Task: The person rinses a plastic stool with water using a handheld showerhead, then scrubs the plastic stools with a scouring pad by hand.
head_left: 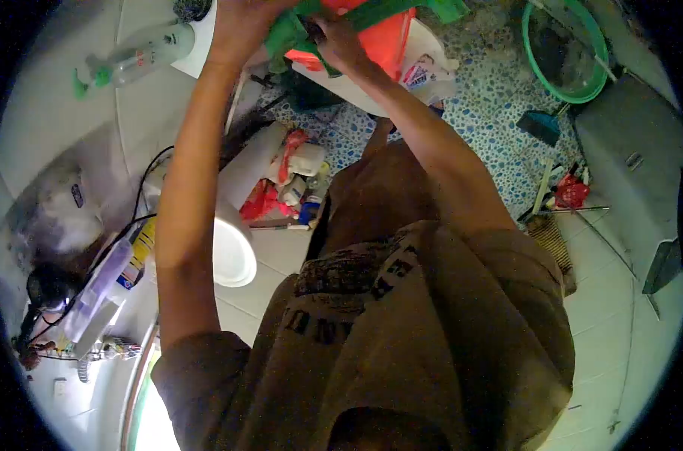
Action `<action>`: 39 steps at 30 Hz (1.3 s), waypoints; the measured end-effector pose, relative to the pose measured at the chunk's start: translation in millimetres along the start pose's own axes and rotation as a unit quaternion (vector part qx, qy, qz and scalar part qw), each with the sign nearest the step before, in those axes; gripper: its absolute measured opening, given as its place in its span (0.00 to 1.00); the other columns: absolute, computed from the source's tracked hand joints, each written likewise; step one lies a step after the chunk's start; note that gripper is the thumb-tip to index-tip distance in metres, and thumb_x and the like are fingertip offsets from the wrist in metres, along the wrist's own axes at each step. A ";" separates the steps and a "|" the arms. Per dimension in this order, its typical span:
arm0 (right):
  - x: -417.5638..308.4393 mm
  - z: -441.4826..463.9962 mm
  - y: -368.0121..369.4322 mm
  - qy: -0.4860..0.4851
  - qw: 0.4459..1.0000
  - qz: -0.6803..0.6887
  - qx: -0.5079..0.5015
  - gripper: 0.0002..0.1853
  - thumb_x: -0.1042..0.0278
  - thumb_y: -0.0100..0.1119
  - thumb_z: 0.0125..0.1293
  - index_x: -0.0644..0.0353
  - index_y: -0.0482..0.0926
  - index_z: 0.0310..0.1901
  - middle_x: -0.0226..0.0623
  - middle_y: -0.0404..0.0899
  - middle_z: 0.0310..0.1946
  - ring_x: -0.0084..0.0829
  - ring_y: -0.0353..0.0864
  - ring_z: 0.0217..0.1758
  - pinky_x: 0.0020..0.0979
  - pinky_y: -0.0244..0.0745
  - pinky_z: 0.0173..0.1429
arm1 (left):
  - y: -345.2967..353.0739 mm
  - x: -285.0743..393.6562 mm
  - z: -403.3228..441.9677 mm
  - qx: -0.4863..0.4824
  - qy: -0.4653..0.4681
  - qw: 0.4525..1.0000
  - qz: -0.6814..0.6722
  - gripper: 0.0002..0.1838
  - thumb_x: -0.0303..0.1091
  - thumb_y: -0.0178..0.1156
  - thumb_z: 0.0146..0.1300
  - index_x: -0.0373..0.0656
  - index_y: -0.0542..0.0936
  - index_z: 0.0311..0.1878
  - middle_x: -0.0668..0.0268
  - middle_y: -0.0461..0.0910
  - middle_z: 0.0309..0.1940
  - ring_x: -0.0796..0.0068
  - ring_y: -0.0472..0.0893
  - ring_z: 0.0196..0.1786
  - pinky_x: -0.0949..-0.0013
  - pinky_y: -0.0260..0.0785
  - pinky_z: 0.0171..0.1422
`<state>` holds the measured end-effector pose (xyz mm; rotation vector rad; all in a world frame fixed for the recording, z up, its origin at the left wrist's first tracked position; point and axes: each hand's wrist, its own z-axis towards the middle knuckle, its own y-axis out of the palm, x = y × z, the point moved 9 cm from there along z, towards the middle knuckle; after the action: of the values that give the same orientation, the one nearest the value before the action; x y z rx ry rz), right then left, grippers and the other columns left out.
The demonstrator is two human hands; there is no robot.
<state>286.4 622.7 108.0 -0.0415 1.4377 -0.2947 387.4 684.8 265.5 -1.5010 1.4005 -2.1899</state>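
Both hands are at the top edge of the view, at a green plastic-looking thing (pixel 285 34) whose kind I cannot make out. My left hand (pixel 244 26) is closed against its left side, with the fingers partly cut off by the frame. My right hand (pixel 340 43) has its fingers bent around the green material. More of that green stretches right, over a bright orange-red container or bag (pixel 390 45). Beneath this lies a white basin (pixel 432 83), with a printed packet (pixel 419 71) at its right side.
A clear pump bottle (pixel 150 54) stands at upper left. Bottles and red plastic bags (pixel 262 199) crowd the left, near a white round lid-like rim (pixel 232 252). At right are a green-rimmed round basin (pixel 593 83), a dark dustpan (pixel 540 126) and a grey panel (pixel 627 150). The floor is pebbled.
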 end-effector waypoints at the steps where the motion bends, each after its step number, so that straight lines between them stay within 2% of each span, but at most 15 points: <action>1: -8.2 -8.3 -4.8 -0.027 0.999 -0.004 0.018 0.11 0.75 0.58 0.61 0.60 0.74 0.46 0.49 0.78 0.40 0.51 0.78 0.46 0.43 0.73 0.45 | 0.3 7.1 -0.4 -0.017 0.054 0.996 0.076 0.34 0.35 0.70 0.56 0.41 0.68 0.64 0.58 0.53 0.71 0.59 0.53 0.75 0.60 0.57 0.72; 5: -22.2 -56.9 -21.4 -0.030 0.998 -0.045 -0.020 0.14 0.78 0.59 0.57 0.59 0.76 0.46 0.49 0.78 0.41 0.52 0.78 0.46 0.46 0.75 0.49 | -1.0 19.8 5.3 -0.016 -0.008 0.999 0.036 0.32 0.34 0.69 0.57 0.41 0.68 0.64 0.58 0.53 0.71 0.58 0.54 0.75 0.60 0.58 0.72; 7: -23.2 -27.6 -11.4 -0.070 0.995 -0.068 0.006 0.14 0.78 0.58 0.57 0.60 0.76 0.46 0.49 0.78 0.41 0.52 0.78 0.47 0.47 0.74 0.49 | -0.3 2.5 -2.9 -0.028 -0.197 0.975 -0.099 0.30 0.31 0.68 0.59 0.42 0.68 0.63 0.58 0.53 0.70 0.59 0.56 0.74 0.60 0.60 0.70; 8: -12.7 -8.4 -6.6 -0.069 0.993 -0.091 0.009 0.14 0.79 0.58 0.57 0.60 0.76 0.46 0.49 0.78 0.44 0.51 0.77 0.49 0.46 0.75 0.50 | -1.9 -13.2 -1.1 -0.027 -0.196 0.975 -0.099 0.30 0.31 0.68 0.59 0.42 0.68 0.63 0.58 0.53 0.70 0.59 0.56 0.74 0.60 0.60 0.70; 10: -15.7 -2.6 -10.9 -0.084 0.991 -0.101 0.025 0.15 0.82 0.57 0.53 0.60 0.77 0.44 0.48 0.78 0.45 0.51 0.77 0.50 0.44 0.75 0.51 | -8.0 8.6 9.4 -0.041 0.131 0.990 -0.016 0.32 0.28 0.66 0.59 0.45 0.66 0.67 0.59 0.52 0.72 0.59 0.57 0.74 0.59 0.60 0.70; 14: -47.1 -60.1 -29.0 -0.130 0.981 -0.140 -0.044 0.17 0.83 0.56 0.50 0.59 0.78 0.43 0.51 0.78 0.45 0.53 0.78 0.47 0.46 0.74 0.47 | 2.1 1.7 14.8 -0.049 0.012 0.961 -0.273 0.33 0.29 0.66 0.61 0.46 0.64 0.69 0.60 0.50 0.73 0.59 0.58 0.73 0.58 0.60 0.70; 17: -24.0 -28.0 -11.2 -0.056 0.988 -0.129 -0.060 0.17 0.83 0.56 0.49 0.59 0.78 0.43 0.51 0.78 0.43 0.53 0.77 0.47 0.46 0.74 0.47 | -2.3 3.2 1.0 0.002 0.094 0.990 -0.105 0.33 0.34 0.68 0.61 0.46 0.66 0.68 0.61 0.51 0.72 0.59 0.60 0.71 0.59 0.61 0.69; 19: -17.0 -5.9 -10.0 0.007 0.998 -0.040 -0.039 0.17 0.83 0.56 0.48 0.60 0.78 0.42 0.51 0.78 0.41 0.53 0.77 0.47 0.46 0.74 0.47 | -5.6 -0.8 4.6 -0.019 -0.041 0.999 -0.006 0.35 0.37 0.69 0.59 0.45 0.65 0.67 0.60 0.50 0.72 0.59 0.60 0.71 0.60 0.61 0.69; 24: -53.2 -41.4 -23.3 -0.120 0.968 -0.220 -0.012 0.16 0.81 0.56 0.50 0.63 0.78 0.43 0.51 0.79 0.40 0.52 0.78 0.47 0.46 0.75 0.50 | 1.6 3.5 15.6 -0.031 0.073 0.990 -0.118 0.37 0.44 0.70 0.58 0.42 0.65 0.67 0.58 0.53 0.71 0.59 0.59 0.71 0.62 0.57 0.71; 27: -36.4 17.8 -12.7 -0.109 0.979 -0.173 0.007 0.18 0.81 0.56 0.49 0.62 0.78 0.45 0.50 0.79 0.42 0.50 0.78 0.49 0.45 0.75 0.53 | -0.6 -5.7 -1.1 0.029 -0.081 0.984 -0.157 0.32 0.43 0.70 0.58 0.43 0.67 0.62 0.61 0.58 0.65 0.61 0.62 0.67 0.64 0.58 0.68; 29: -32.0 10.7 -8.3 -0.109 0.978 -0.178 0.003 0.19 0.81 0.56 0.48 0.62 0.78 0.46 0.49 0.79 0.43 0.50 0.78 0.50 0.45 0.76 0.54 | -3.8 10.0 14.0 -0.034 0.042 0.998 -0.025 0.34 0.38 0.71 0.58 0.43 0.65 0.64 0.61 0.59 0.64 0.62 0.63 0.67 0.65 0.59 0.67; 31: -35.2 -31.6 -7.3 -0.095 0.970 -0.225 -0.018 0.20 0.80 0.57 0.48 0.61 0.78 0.47 0.48 0.79 0.44 0.49 0.78 0.50 0.45 0.76 0.54 | 6.3 11.3 10.1 -0.070 -0.070 0.977 -0.187 0.38 0.38 0.71 0.57 0.42 0.62 0.66 0.60 0.59 0.65 0.62 0.61 0.70 0.63 0.58 0.68; 37: -29.8 -14.6 -6.5 -0.126 0.933 -0.328 -0.081 0.23 0.79 0.58 0.48 0.60 0.77 0.50 0.47 0.79 0.46 0.49 0.78 0.50 0.46 0.76 0.54 | -5.0 -3.3 -2.1 0.003 -0.060 0.981 -0.185 0.42 0.40 0.71 0.57 0.42 0.60 0.70 0.58 0.56 0.68 0.62 0.60 0.71 0.60 0.60 0.69; 38: 5.9 26.3 -10.7 0.088 0.988 -0.091 -0.086 0.12 0.69 0.54 0.59 0.62 0.77 0.45 0.44 0.79 0.40 0.42 0.78 0.41 0.39 0.74 0.44 | -8.5 -4.7 -1.9 -0.001 -0.076 0.985 -0.154 0.44 0.40 0.72 0.56 0.42 0.58 0.71 0.58 0.55 0.70 0.62 0.59 0.72 0.60 0.59 0.70; 39: 38.7 36.2 3.3 0.290 0.941 0.155 -0.081 0.15 0.58 0.50 0.71 0.64 0.76 0.40 0.41 0.79 0.34 0.35 0.77 0.32 0.32 0.73 0.35 | -12.2 -8.6 -1.8 -0.005 -0.087 0.989 -0.119 0.46 0.40 0.72 0.56 0.41 0.57 0.72 0.58 0.53 0.71 0.62 0.59 0.72 0.59 0.58 0.71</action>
<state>326.4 611.9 74.8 0.1512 2.0225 0.0868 394.7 697.5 268.8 -1.9010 1.2352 -2.1158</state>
